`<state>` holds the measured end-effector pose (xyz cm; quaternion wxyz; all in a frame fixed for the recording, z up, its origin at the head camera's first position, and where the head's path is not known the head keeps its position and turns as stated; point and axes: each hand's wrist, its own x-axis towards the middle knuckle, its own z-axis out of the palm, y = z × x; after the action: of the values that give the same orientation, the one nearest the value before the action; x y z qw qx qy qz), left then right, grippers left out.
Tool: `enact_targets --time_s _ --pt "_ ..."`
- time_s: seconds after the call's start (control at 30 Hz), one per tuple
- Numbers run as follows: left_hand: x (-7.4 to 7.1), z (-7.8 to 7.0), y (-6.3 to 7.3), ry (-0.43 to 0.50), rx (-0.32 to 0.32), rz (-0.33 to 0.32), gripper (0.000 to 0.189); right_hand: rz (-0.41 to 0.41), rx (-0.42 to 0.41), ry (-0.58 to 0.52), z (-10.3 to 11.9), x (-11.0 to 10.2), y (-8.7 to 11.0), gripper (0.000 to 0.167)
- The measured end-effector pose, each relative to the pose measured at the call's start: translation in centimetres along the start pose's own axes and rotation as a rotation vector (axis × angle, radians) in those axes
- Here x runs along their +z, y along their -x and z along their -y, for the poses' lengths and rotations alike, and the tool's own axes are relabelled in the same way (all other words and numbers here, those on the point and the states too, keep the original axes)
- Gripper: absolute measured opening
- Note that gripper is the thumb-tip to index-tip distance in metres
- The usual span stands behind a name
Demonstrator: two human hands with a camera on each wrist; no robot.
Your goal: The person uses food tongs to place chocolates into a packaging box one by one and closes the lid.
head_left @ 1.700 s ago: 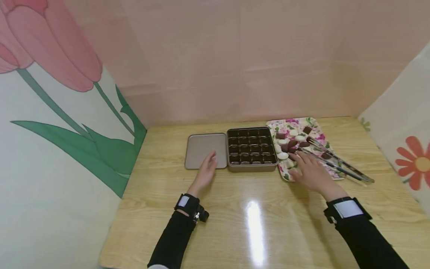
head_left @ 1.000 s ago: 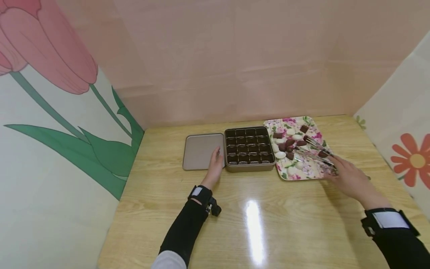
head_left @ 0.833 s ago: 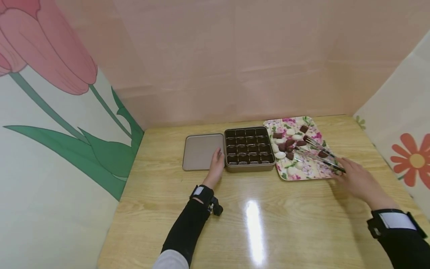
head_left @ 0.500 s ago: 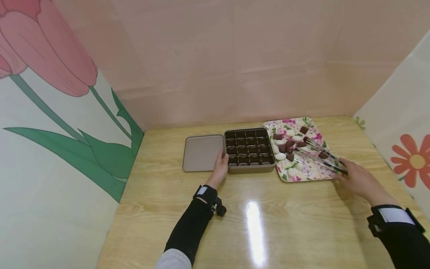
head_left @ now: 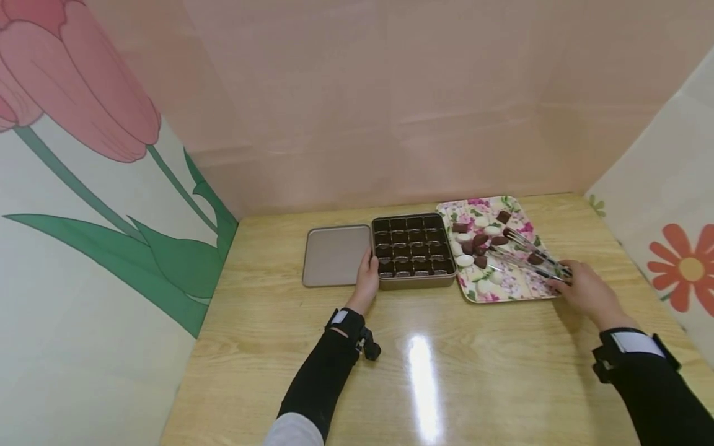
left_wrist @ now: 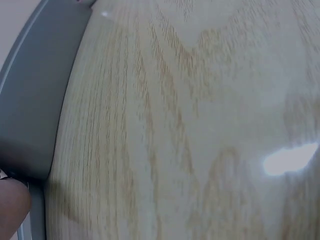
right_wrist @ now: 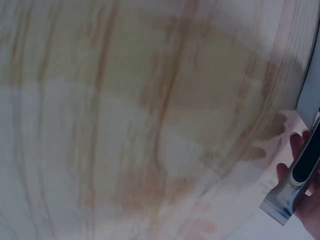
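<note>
In the head view my left hand (head_left: 366,282) touches the front left corner of a metal tin (head_left: 418,284), its fingers along the tin's left side. The tin holds a dark brown divided insert (head_left: 413,246). In the left wrist view, a fingertip (left_wrist: 12,207) shows at the tin's corner. My right hand (head_left: 592,294) holds the hinge end of metal tongs (head_left: 549,263); in the right wrist view, fingers sit behind the tongs (right_wrist: 303,170). The tongs' spread tips lie over a floral tray (head_left: 521,286), near brown chocolates (head_left: 499,240) and white oval pieces (head_left: 465,261).
A flat grey lid (head_left: 334,254) lies left of the tin. The wooden table (head_left: 268,371) ends at a pinkish backdrop (head_left: 390,124), with flower-printed panels on both sides. The tray stands close against the tin's right side.
My right hand moved from the tray's front to the tongs' far end and took hold of them. My left hand shifted right from over the lid to the tin's corner.
</note>
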<state>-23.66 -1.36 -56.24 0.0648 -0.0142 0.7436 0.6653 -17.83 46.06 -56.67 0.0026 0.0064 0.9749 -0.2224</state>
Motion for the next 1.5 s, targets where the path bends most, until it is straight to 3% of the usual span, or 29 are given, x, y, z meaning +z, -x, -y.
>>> enact_targets --time_s 0.17,0.37,0.6,0.83,1.03,1.37,1.5 --pt "0.1 0.1 -0.1 -0.038 0.038 -0.010 0.052 -0.050 0.004 -0.019 0.2 0.1 0.7 0.062" --pt "0.2 0.1 0.1 -0.045 0.047 -0.026 0.052 -0.103 0.094 0.023 -0.1 -0.6 1.8 0.062" --pt "0.2 0.2 0.4 -0.016 0.030 -0.023 0.052 -0.185 0.155 0.075 -1.7 -2.3 4.1 0.056" --pt "0.2 0.1 0.4 -0.002 0.021 -0.023 0.052 -0.177 0.235 0.150 -4.0 -3.2 5.6 0.054" --pt "0.2 0.2 0.5 -0.003 0.029 -0.020 0.052 -0.190 0.216 0.176 -4.4 -3.5 6.0 0.050" --pt "0.3 0.9 0.0 -0.030 0.057 -0.033 0.052 -0.168 0.145 0.187 -4.0 -3.6 5.0 0.048" --pt "0.3 1.1 -0.1 -0.015 0.055 -0.027 0.052 -0.176 0.162 0.188 -3.9 -3.5 5.1 0.045"
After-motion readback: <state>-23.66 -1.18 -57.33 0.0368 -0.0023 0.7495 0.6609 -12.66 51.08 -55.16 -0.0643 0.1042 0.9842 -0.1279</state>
